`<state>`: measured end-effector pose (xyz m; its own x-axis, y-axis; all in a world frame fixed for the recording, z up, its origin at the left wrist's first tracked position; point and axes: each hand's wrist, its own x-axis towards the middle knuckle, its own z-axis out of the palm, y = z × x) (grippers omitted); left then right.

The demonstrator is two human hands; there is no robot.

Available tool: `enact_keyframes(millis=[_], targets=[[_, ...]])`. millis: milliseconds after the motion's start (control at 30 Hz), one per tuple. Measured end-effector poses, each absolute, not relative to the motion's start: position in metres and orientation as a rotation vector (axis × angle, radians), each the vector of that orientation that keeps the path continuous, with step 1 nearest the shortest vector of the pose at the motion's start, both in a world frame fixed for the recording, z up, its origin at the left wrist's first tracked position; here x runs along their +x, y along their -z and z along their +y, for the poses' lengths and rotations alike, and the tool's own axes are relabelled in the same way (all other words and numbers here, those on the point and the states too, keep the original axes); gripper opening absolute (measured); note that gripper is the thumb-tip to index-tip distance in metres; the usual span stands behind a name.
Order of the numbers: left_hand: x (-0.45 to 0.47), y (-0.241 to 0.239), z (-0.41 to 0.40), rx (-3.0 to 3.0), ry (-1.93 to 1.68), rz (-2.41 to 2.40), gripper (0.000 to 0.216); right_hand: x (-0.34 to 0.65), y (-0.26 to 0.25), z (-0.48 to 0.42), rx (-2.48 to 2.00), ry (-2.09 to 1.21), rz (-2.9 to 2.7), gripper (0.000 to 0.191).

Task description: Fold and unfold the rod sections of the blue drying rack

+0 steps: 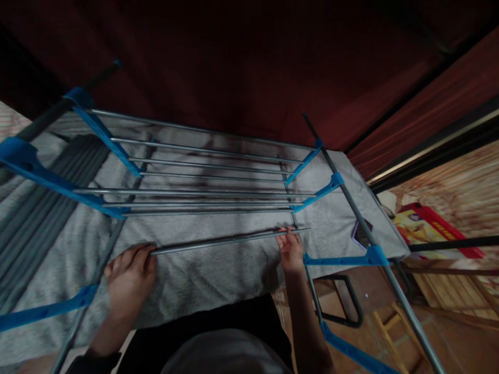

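Note:
A loose thin metal rod [226, 241] lies crosswise over a grey blanket [202, 275], between my two hands. My left hand [130, 278] is closed around the rod's left end. My right hand [290, 252] pinches the rod near its right end, fingers pressed together on it. Beyond the rod stands a drying rack with several fixed metal rods [202, 179] set into blue plastic brackets [105, 137].
Grey frame poles [390, 275] with blue connectors [372, 256] run down the right side. More blue bracket arms [42, 311] sit at lower left. A wooden stool [397, 332] and a red and yellow box [429, 228] are on the floor at right. Dark red wall behind.

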<state>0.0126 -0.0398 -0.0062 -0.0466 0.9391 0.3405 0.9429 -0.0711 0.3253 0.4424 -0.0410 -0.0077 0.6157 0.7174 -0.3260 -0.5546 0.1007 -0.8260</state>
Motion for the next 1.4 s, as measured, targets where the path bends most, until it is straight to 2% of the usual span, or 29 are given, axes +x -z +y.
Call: enact_keyframes(millis=[367, 600, 1033, 1400], targets=[[0.01, 0.004, -0.052, -2.199, 0.553, -2.035, 0.045, 0.425, 0.018, -0.038, -1.142, -1.023, -0.217, 0.019], [0.006, 0.01, -0.05, -2.142, 0.441, -2.122, 0.046, 0.427, 0.021, -0.038, -1.141, -1.056, -0.206, 0.023], [0.007, 0.01, -0.047, -2.121, 0.575, -2.217, 0.043, 0.427, 0.024, -0.039, -1.12, -1.067, -0.204, 0.022], [0.005, 0.012, -0.045, -2.078, 0.83, -2.259, 0.038, 0.435, 0.036, -0.047, -1.147, -1.084, -0.31, 0.017]])
